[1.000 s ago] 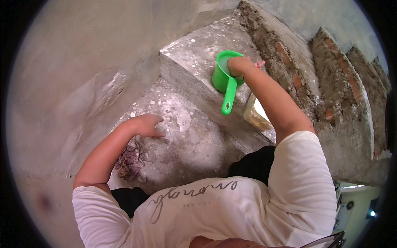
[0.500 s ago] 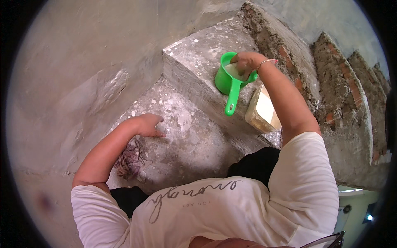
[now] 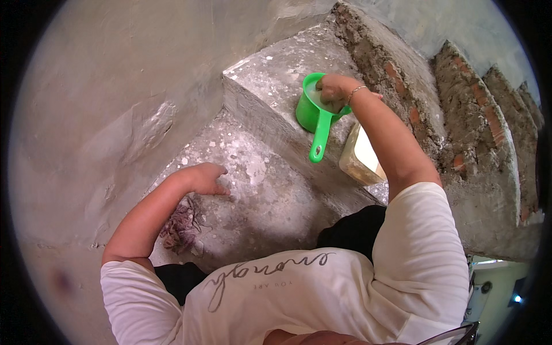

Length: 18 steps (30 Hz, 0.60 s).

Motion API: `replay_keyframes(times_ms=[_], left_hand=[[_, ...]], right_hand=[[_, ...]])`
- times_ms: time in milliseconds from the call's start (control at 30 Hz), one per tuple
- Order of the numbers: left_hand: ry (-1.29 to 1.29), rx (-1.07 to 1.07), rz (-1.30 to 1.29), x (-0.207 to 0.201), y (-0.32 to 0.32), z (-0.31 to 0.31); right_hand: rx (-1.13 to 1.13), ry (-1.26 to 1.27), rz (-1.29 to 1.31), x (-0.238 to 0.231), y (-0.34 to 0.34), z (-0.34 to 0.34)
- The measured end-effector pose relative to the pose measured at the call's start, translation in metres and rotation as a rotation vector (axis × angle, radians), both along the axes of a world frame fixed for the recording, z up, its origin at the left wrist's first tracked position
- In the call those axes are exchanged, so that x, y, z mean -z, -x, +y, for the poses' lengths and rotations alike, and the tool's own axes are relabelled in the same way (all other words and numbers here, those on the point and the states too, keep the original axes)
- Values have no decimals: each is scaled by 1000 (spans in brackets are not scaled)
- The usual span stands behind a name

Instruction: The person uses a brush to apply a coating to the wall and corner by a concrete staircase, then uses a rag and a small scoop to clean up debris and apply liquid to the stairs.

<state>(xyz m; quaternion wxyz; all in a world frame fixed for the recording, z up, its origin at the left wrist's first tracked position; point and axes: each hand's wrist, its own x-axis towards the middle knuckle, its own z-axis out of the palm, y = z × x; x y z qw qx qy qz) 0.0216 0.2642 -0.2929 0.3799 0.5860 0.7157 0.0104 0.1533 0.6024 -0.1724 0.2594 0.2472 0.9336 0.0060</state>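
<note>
Green dipper [image 3: 306, 118] stood on the upper step [image 3: 270, 66], close to its front edge, handle [image 3: 319, 138] pointing back toward the person and jutting past that edge. Likely set so for easy reach; the step gave it a raised, flat base. Pale, cloudy contents [image 3: 313, 99] showed inside.

Right hand [image 3: 335, 92] dipped into the mouth from the right, knuckles bent, fingertips hidden low in the cup. Couldn't tell if it grasped anything or was just curled. It wasn't on the handle, so the step probably bore the dipper's weight. Bracelet [image 3: 357, 88] sat at the wrist, outside the cup.

Pale container [image 3: 353, 158], grubby outside, whitish inside, stood right of the dipper, partly covered by the right forearm; probably kept near for the same hand.

Left hand [image 3: 207, 179] was empty, fingers loosely spread above the lower step [image 3: 253, 201]; contact with the surface unclear. Seemed idle, maybe for balance. Crumpled purplish rag [image 3: 180, 229] lay beside the left forearm.

Farther out: smooth grey wall [image 3: 115, 86] at left, rough stair edges [image 3: 397, 86] with exposed brick at right.
</note>
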Motion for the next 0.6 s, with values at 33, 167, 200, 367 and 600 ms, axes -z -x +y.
replay_keyframes(times_ms=[33,167,200,367,600], left_hand=[[-6,11,1,-2,-1,2],[-27,42,8,1,-1,5],[-27,38,8,1,-1,3],[-3,32,6,-4,-4,3],[-8,55,34,0,-4,2]], right_hand=[[5,-1,2,8,0,7],[-102,-149,92,48,9,32],[-91,-141,90,51,11,30],[-40,-107,81,54,11,26],[23,-36,68,51,9,30]])
